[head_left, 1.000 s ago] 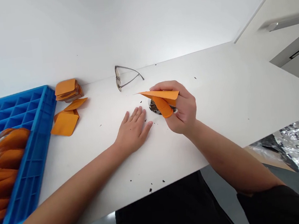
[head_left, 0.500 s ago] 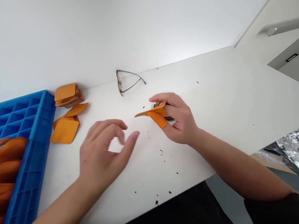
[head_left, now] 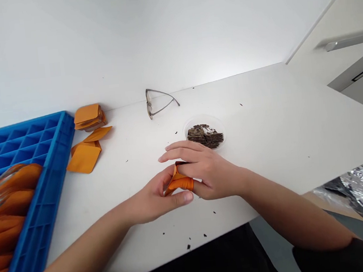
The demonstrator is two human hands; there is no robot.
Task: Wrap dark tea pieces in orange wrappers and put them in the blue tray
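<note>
Between my two hands is a small orange paper pouch [head_left: 171, 184], its upper edge spread apart. My left hand [head_left: 154, 201] holds it from the left, thumb stretched along the near side. My right hand [head_left: 213, 171], with an orange finger cot [head_left: 183, 183] on its thumb, has fingers at the pouch's mouth. A dark piece [head_left: 180, 163] shows by the right fingertips, mostly hidden. Just beyond the right hand stands a round clear dish [head_left: 185, 129] holding stacked thin dark brown pieces [head_left: 206, 138].
At the left, a blue divided crate [head_left: 50, 197] holds several filled orange pouches [head_left: 16, 205]. Beside it lie a stack of orange pouches [head_left: 88, 115] and a few loose ones [head_left: 85, 158]. Folded glasses [head_left: 150, 104] rest near the wall. Dark crumbs [head_left: 189, 246] dot the white table [head_left: 275, 134].
My right hand has moved left and nearer with the pouch, uncovering the dish. My left hand has moved right and taken hold of the pouch, whose mouth is now spread.
</note>
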